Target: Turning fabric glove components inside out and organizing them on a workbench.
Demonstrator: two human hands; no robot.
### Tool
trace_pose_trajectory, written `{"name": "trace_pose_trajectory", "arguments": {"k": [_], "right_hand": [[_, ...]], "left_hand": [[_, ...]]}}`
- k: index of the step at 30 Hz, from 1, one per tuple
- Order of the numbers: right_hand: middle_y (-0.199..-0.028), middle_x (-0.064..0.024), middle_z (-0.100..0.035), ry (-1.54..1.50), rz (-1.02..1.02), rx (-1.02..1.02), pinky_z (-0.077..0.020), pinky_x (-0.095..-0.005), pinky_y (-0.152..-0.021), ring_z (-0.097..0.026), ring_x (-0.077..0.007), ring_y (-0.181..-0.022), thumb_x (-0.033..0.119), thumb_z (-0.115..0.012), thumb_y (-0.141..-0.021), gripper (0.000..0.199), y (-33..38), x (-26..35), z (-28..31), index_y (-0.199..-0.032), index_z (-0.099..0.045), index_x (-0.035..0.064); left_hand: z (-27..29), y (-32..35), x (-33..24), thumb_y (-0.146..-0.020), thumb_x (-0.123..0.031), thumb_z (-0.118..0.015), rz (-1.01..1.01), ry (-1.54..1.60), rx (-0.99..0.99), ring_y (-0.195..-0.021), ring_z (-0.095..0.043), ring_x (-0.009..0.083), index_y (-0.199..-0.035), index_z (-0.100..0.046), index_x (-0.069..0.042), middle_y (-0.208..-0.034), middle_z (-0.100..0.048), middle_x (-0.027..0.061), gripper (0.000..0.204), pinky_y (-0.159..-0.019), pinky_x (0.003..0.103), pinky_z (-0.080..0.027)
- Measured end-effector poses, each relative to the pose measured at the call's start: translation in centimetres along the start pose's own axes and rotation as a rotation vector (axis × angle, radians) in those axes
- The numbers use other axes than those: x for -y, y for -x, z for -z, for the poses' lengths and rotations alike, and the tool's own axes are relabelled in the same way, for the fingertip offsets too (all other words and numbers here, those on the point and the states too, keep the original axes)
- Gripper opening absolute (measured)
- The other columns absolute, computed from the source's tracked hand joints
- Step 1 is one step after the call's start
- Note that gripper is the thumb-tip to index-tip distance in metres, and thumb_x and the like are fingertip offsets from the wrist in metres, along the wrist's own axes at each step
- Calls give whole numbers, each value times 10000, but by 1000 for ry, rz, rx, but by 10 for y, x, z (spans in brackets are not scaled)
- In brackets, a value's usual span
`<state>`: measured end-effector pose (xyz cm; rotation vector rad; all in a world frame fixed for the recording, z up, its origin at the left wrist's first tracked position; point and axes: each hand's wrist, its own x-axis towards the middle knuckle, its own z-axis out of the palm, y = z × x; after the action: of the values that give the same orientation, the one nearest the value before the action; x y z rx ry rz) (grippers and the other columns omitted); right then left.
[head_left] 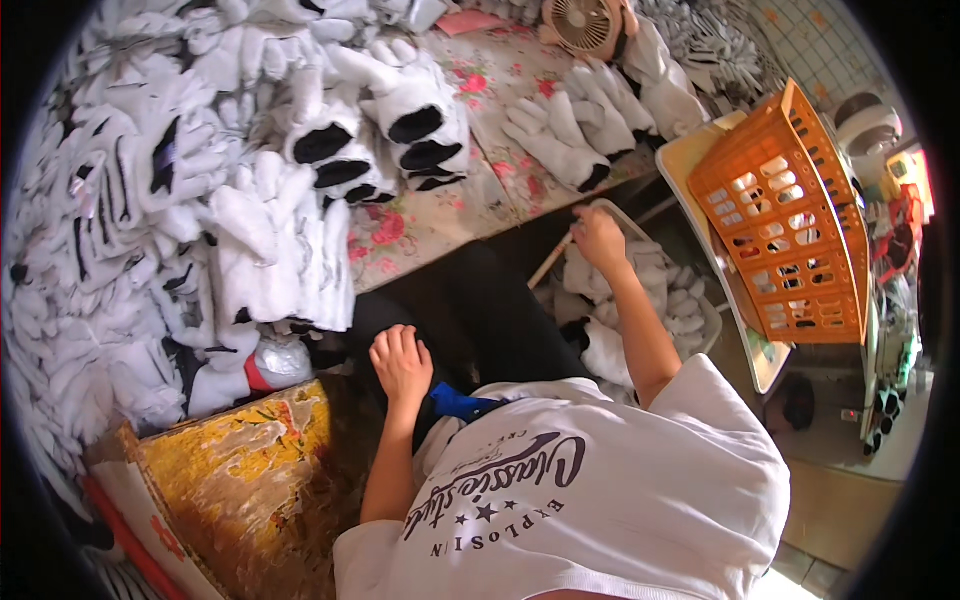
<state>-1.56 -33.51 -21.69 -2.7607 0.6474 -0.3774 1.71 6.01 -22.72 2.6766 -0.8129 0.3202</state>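
Note:
My left hand (402, 362) lies flat on my dark-trousered thigh, its fingers stretched out and nothing in them. To the right, my right hand (598, 242) is at the far rim of a pale tub (712, 325), its fingers curled and closed on the edge. Inside the tub are loose white and grey gloves (660, 285), partly hidden by my right forearm. Stacks of white fuzzy gloves with black cuff openings (418, 125) stand on the table ahead of me. A nearer bundle of white gloves (285, 245) sits at the table's front edge.
A flowered tablecloth (385, 232) covers the table. Large glove heaps (110, 310) fill the left side. A small fan (583, 25) stands at the back. An orange plastic basket (780, 220) is at right. A worn yellow board (240, 470) stands beside my left arm.

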Motion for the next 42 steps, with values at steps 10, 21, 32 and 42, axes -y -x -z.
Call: {"name": "trace_pose_trajectory", "arguments": {"k": [10, 21, 32, 42], "right_hand": [[-1107, -78, -586, 342, 36, 51, -453, -462, -831, -552, -337, -1021, 18, -628, -686, 457, 98, -108, -52, -1112, -645, 181], [-1066, -128, -598, -527, 275, 187, -449, -380, -882, -557, -346, -1021, -165, -504, -587, 528, 53, 32, 119, -1019, -679, 83], [-1137, -172, -464, -843, 146, -274, -391, -409, -940, -452, -326, -1071, 120, -683, -783, 469, 83, 150, 117, -1198, -492, 19], [-1250, -166, -387, -1023, -203, 217, -444, -377, -953, -451, -287, -1171, 171, -736, -779, 540, 102, 116, 1, -1231, -473, 39]], "left_hand": [[-5, 3, -1, -783, -150, -632, -5, -57, 11, -1085, -492, 275, -1036, -584, -76, -1081, -556, 62, 268, -925, 426, -379], [55, -49, -71, -703, -129, -757, -145, 558, -66, -1102, -459, 355, -1200, -534, -76, -1212, -489, 134, 548, -954, 450, -375], [82, -86, -135, -769, 58, -629, -320, 727, -145, -778, -563, 326, -861, -509, -22, -865, -548, 113, 171, -650, 382, -467], [0, -45, -99, -661, 72, -625, -184, 657, 96, -1014, -505, 371, -1089, -478, -44, -1105, -478, 146, 468, -845, 448, -444]]}}
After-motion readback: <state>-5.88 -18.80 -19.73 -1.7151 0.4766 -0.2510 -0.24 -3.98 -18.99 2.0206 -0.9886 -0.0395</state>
